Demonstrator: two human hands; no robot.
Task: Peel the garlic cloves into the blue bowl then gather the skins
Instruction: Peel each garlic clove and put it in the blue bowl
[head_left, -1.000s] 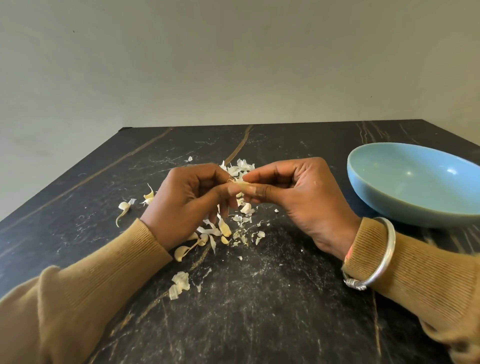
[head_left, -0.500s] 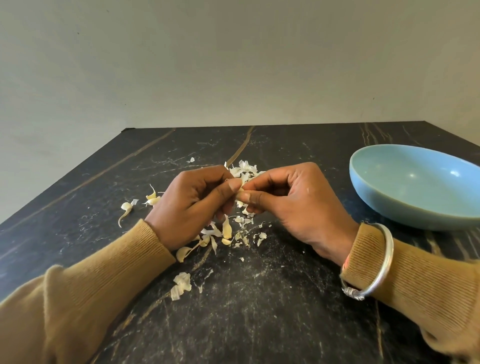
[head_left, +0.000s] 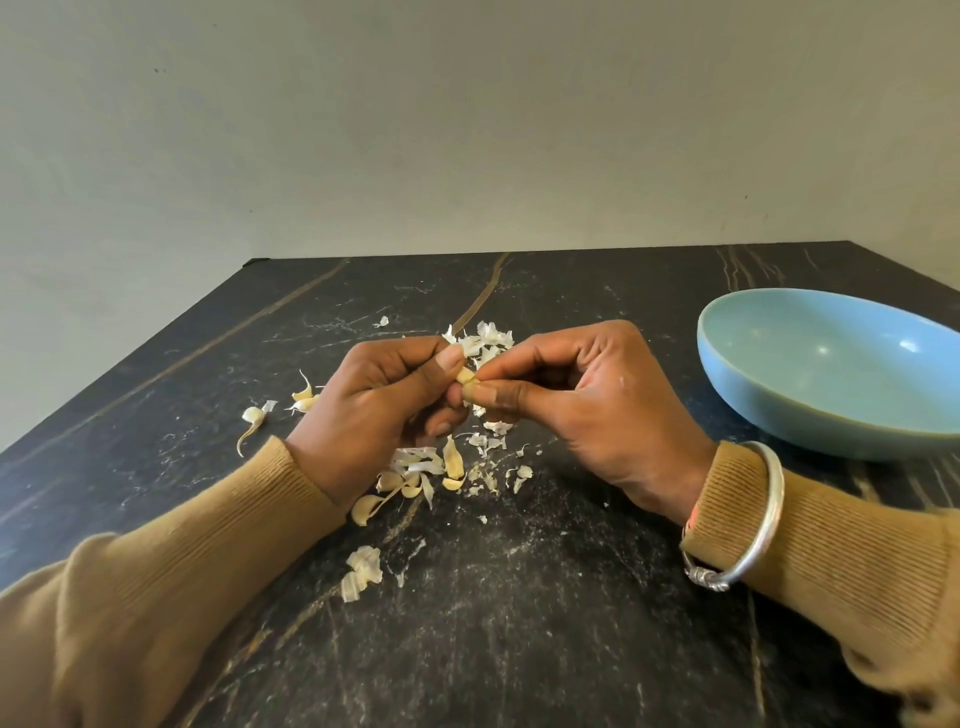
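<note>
Both hands meet over the middle of the dark table, pinching one small garlic clove (head_left: 466, 375) between their fingertips. My left hand (head_left: 379, 410) holds it with thumb and fingers from the left. My right hand (head_left: 582, 400) pinches it from the right with thumb and forefinger. Unpeeled cloves (head_left: 453, 460) and papery skins (head_left: 488, 340) lie scattered under and behind the hands. More cloves (head_left: 304, 400) lie to the left. The blue bowl (head_left: 779, 415) stands at the right; no cloves show in the visible part of its inside.
The table (head_left: 519, 623) is black marble with pale veins, and its far edge meets a plain wall. A loose skin piece (head_left: 363, 571) lies nearer to me. A silver bangle (head_left: 753, 525) sits on my right wrist.
The hands have stayed together on the clove, shifting slightly. The left thumb has moved over the top of the clove.
</note>
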